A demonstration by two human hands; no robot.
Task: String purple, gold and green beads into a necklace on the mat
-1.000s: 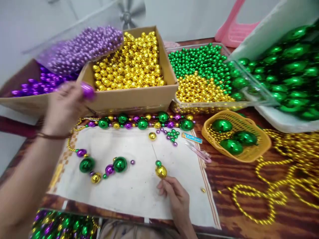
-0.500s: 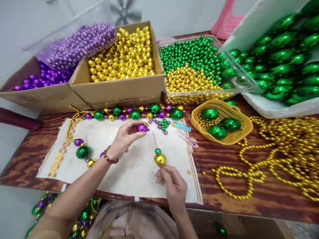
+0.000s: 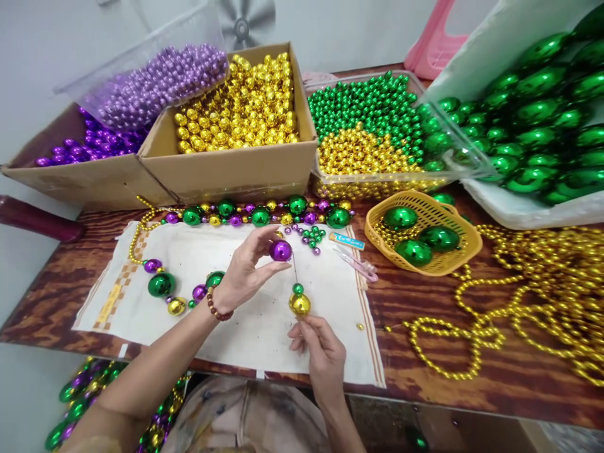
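Note:
A shiny purple bead (image 3: 280,250) is pinched between the thumb and fingertips of my left hand (image 3: 245,264), which wears a brown beaded bracelet (image 3: 218,306). Below and to the right, my right hand (image 3: 323,352) is closed at the lower end of a thin needle (image 3: 295,264). On the needle sit a small green bead (image 3: 297,289) and, under it, a larger gold bead (image 3: 299,304) at my fingertips. The needle's upper tip is by the purple bead; I cannot tell whether it has entered the hole. Partly behind my left wrist lies a strung bead garland (image 3: 161,285) on a white cloth (image 3: 264,352).
Boxes of purple beads (image 3: 113,138) and gold beads (image 3: 240,113) line the back, beside a clear tub (image 3: 377,179). A yellow basket (image 3: 425,267) holds large green beads. Small loose beads (image 3: 311,236), pink-handled tweezers (image 3: 361,267) and gold bead strands (image 3: 443,352) lie around.
My left hand has come slightly right and down with the purple bead, closer to the needle. The right hand has shifted slightly left. The camera view has moved a little.

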